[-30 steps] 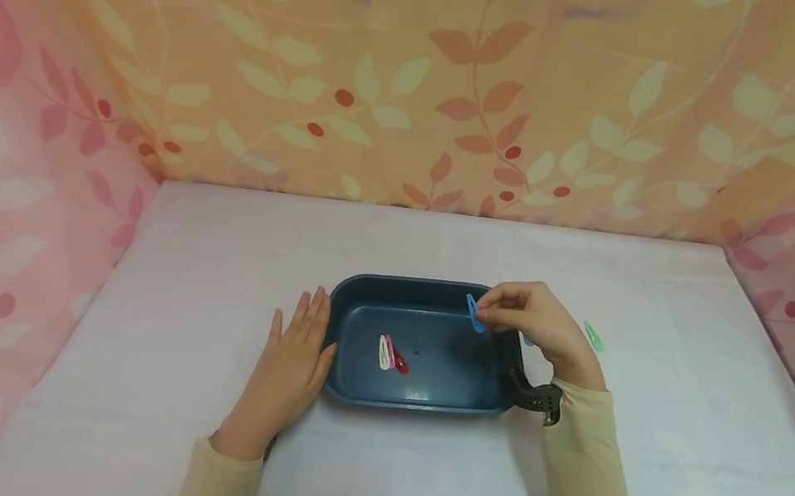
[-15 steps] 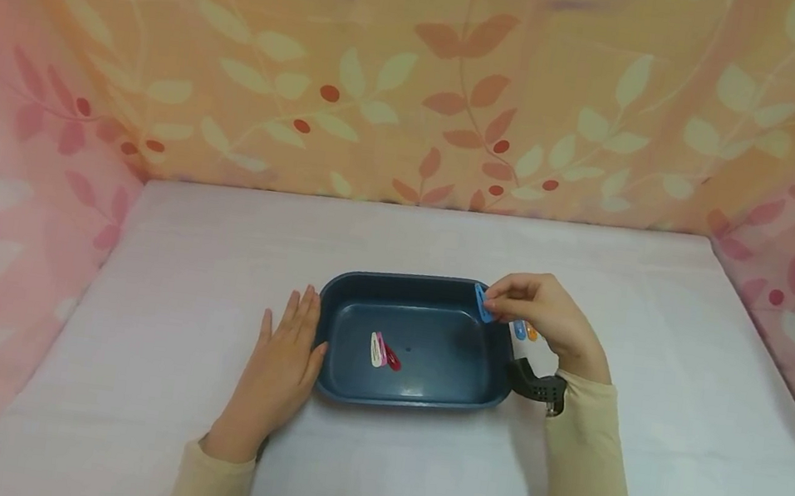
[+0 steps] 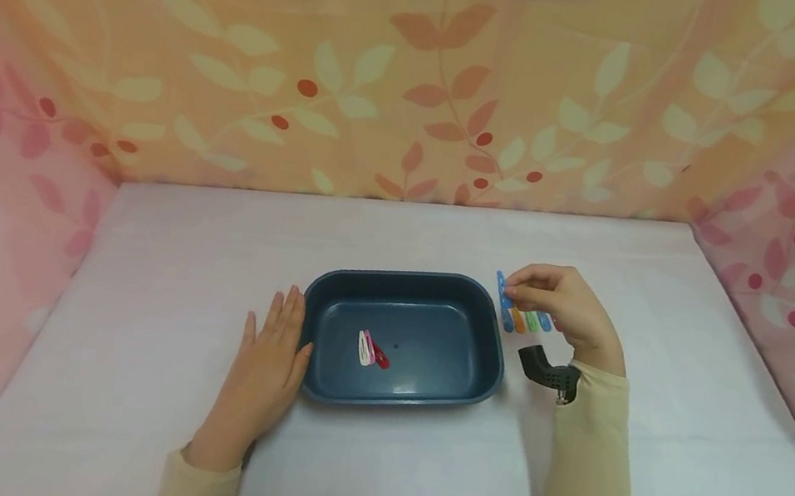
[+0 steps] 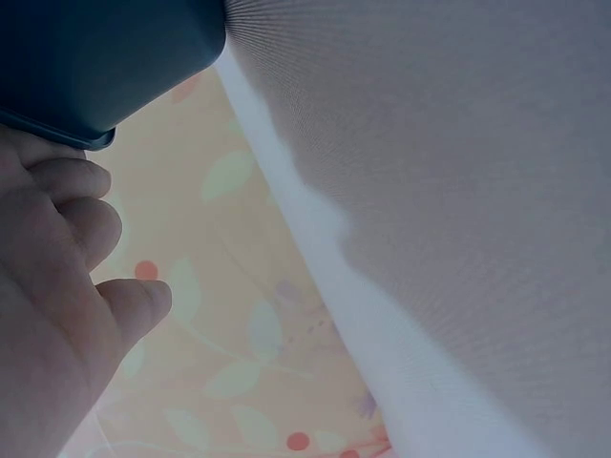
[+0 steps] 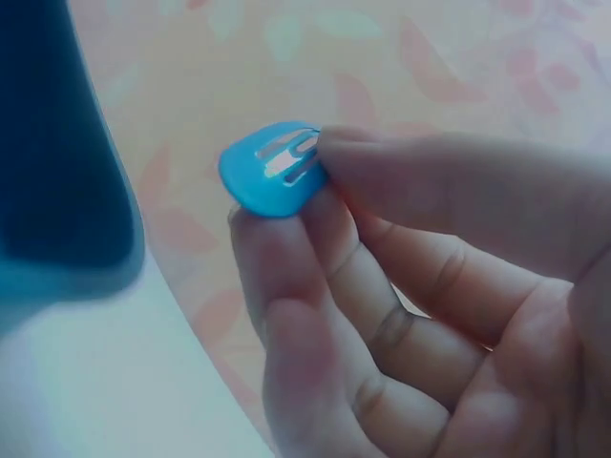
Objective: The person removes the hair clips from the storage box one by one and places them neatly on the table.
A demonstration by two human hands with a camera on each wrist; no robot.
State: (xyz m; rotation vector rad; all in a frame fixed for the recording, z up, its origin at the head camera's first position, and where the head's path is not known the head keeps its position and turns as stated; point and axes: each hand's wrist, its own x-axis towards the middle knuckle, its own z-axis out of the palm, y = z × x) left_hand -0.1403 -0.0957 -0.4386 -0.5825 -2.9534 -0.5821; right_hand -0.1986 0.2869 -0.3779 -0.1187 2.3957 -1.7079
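A blue snap hair clip (image 3: 502,283) is pinched between the thumb and fingers of my right hand (image 3: 572,311), just beyond the tray's right rim. The right wrist view shows the clip (image 5: 270,174) close up, its slotted middle facing the camera. Below that hand, a row of several hair clips (image 3: 532,322) in blue, orange, green and red lies on the table, partly hidden by the fingers. My left hand (image 3: 261,381) lies with straight fingers along the left side of the dark blue tray (image 3: 398,403). Inside the tray are a white clip (image 3: 363,347), a pink clip and a red clip (image 3: 382,356).
White cloth (image 3: 367,479) covers the table. A floral curtain (image 3: 420,75) hangs behind it, with pink floral panels on both sides. A black strap mount (image 3: 549,370) sticks out from the right wrist toward the tray.
My right hand has carried the blue hair clip rightward from over the tray to above the row of clips. The left hand stays at the tray while the head view shifts slightly.
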